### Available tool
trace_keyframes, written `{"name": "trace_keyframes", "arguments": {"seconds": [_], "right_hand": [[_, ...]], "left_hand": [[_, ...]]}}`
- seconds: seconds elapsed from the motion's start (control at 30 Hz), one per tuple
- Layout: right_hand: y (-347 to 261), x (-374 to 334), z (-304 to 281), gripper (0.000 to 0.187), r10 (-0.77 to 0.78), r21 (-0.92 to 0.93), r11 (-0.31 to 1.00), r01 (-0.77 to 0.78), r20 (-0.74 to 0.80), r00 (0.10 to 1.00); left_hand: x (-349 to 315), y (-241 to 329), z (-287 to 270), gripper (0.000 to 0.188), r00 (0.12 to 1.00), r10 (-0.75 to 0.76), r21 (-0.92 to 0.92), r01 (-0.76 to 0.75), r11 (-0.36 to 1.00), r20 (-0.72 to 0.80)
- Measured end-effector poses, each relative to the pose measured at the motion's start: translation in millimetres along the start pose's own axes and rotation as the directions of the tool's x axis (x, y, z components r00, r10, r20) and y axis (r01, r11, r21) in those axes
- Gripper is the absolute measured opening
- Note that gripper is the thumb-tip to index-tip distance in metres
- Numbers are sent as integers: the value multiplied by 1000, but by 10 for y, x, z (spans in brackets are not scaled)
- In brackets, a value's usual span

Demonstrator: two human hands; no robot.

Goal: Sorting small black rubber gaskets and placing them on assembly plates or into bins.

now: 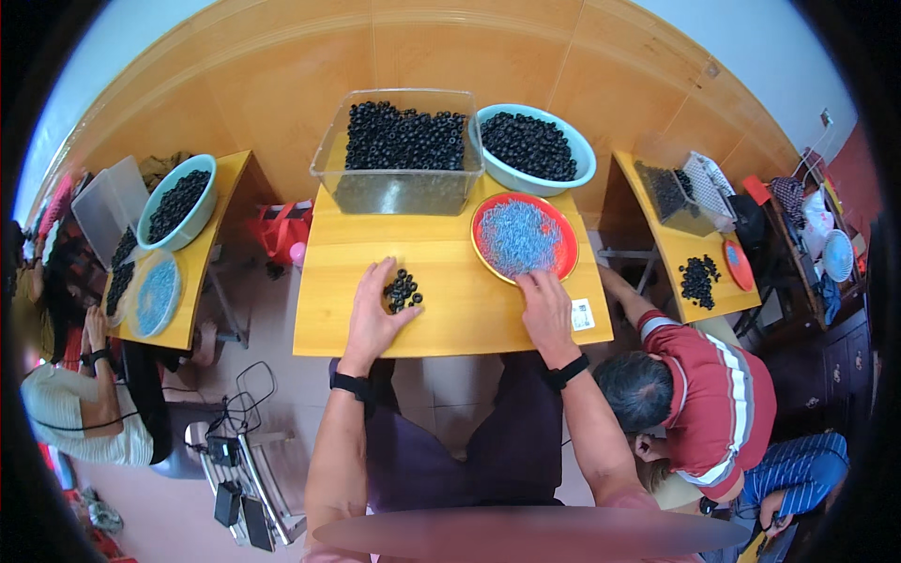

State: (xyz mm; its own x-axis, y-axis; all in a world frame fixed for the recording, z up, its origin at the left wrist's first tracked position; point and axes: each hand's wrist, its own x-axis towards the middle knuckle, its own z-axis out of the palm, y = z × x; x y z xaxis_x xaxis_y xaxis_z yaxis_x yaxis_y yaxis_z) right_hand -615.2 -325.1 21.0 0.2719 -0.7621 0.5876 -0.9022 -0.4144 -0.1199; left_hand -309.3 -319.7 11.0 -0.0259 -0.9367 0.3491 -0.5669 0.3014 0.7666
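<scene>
My left hand (374,314) lies flat on the yellow table (441,310), its fingers curled beside a small pile of black rings (404,291) and touching it. My right hand (546,310) rests palm down at the near rim of a red plate (481,246) holding small blue-grey pins (519,236); its fingertips reach the plate's edge. At the table's far side stand a clear plastic box (401,188) and a light blue bowl (582,174), both filled with black rings. Both wrists wear black bands.
A person in a red striped shirt (713,394) bends low at my right. A second yellow table (690,263) with black rings stands beyond. At left a third table (202,258) carries a bowl and a blue plate, with a seated person (89,413). Cables lie on the floor.
</scene>
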Motion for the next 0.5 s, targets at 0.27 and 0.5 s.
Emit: {"name": "trace_keyframes", "arguments": {"seconds": [0.27, 0.5], "right_hand": [[-420, -249, 50, 25, 190, 378, 887, -263, 219, 957], [-1001, 279, 302, 28, 43, 564, 780, -271, 384, 922]], "left_hand": [[-296, -127, -180, 52, 994, -107, -12, 106, 994, -32], [-200, -17, -54, 46, 989, -142, 80, 139, 987, 35]]}}
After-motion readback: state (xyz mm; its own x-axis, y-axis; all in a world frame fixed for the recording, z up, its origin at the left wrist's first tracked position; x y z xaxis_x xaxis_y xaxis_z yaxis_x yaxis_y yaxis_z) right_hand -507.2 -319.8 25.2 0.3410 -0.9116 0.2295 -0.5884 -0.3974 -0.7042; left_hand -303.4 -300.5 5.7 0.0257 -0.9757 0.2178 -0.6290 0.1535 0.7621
